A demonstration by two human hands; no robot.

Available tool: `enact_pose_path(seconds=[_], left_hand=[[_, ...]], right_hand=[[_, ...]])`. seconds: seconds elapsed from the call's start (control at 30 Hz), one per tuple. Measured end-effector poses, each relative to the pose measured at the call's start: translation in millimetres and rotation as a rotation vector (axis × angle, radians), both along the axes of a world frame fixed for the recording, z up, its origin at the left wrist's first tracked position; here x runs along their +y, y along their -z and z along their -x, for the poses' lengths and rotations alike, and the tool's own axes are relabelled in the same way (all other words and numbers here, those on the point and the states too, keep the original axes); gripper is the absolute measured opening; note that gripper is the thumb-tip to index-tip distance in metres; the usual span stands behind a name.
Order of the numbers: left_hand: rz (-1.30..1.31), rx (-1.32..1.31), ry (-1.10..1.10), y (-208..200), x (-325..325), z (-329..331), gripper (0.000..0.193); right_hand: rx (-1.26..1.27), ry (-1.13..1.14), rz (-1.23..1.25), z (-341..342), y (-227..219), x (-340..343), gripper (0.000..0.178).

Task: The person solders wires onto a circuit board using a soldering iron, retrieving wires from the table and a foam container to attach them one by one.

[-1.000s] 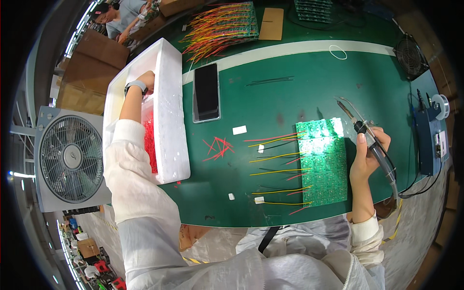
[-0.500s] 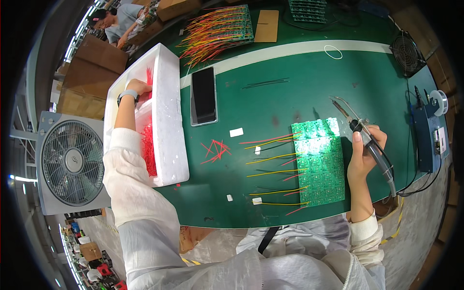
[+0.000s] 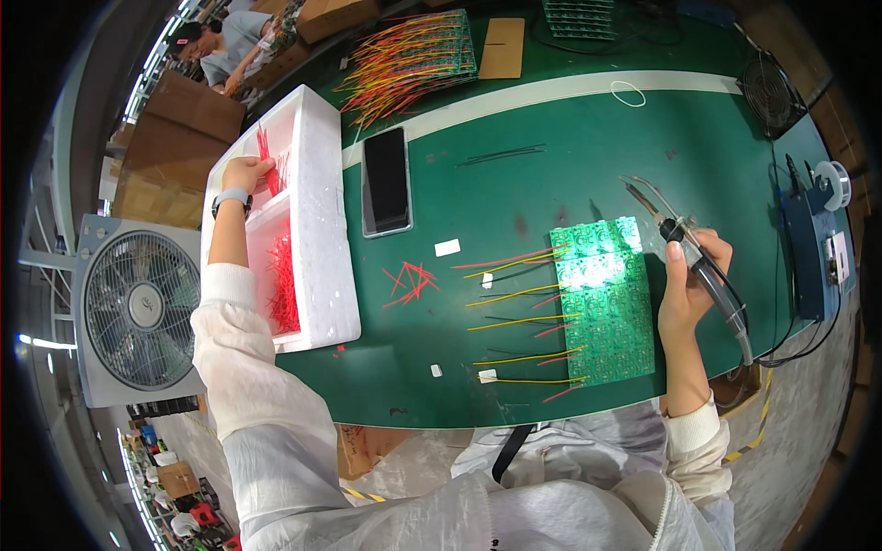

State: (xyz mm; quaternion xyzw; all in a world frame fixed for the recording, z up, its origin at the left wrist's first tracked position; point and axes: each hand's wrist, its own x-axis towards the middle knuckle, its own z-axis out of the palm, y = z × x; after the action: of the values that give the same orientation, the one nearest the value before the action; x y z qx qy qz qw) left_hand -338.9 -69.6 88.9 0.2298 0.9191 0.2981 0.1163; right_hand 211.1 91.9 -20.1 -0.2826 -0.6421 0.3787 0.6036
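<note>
Up at the far compartment of a white foam box (image 3: 323, 230), my left hand (image 3: 244, 174) is closed on a few thin red wires (image 3: 264, 143). A heap of short red wires (image 3: 284, 285) fills the near compartment. My right hand (image 3: 684, 292) grips a soldering iron (image 3: 673, 230) with a thin metal guide tube beside its tip; the tip points up and left, apart from the board. Left of that hand lies a green circuit board panel (image 3: 611, 321). Yellow and red wires (image 3: 524, 321) stick out from the panel's left edge.
Loose red wires (image 3: 411, 283) and a phone (image 3: 387, 182) lie on the green table. Wired boards (image 3: 423, 60) are stacked at the back. A blue soldering station (image 3: 816, 248) and small fan (image 3: 772, 96) stand right; a big fan (image 3: 144, 308) is left. A person (image 3: 230, 46) sits far left.
My left hand has risen slightly and shifted left, with red wires now showing above its fingers. My right hand holds the iron in nearly the same place.
</note>
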Motion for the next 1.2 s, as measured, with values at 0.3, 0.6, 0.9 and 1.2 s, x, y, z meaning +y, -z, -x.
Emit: enact_pose_path(seconds=[0.3, 0.6, 0.9, 1.2], left_hand=[[-0.048, 0.035, 0.039, -6.5, 3.1, -10.3, 0.018], [-0.328, 0.525, 0.457, -55.5, 68.0, -151.7, 0.020], [0.403, 1.034, 1.064, 43.7, 124.6, -317.0, 0.008], [0.424, 1.079, 1.013, 54.2, 126.9, -318.3, 0.011]], right_hand=[[0.025, -0.003, 0.005, 0.0, -2.3, -0.6, 0.024], [0.043, 0.020, -0.005, -2.3, -3.9, -0.4, 0.024], [0.074, 0.215, 0.114, -3.9, -6.7, 0.2, 0.025], [0.113, 0.146, 0.096, -5.9, -7.1, -1.2, 0.025]])
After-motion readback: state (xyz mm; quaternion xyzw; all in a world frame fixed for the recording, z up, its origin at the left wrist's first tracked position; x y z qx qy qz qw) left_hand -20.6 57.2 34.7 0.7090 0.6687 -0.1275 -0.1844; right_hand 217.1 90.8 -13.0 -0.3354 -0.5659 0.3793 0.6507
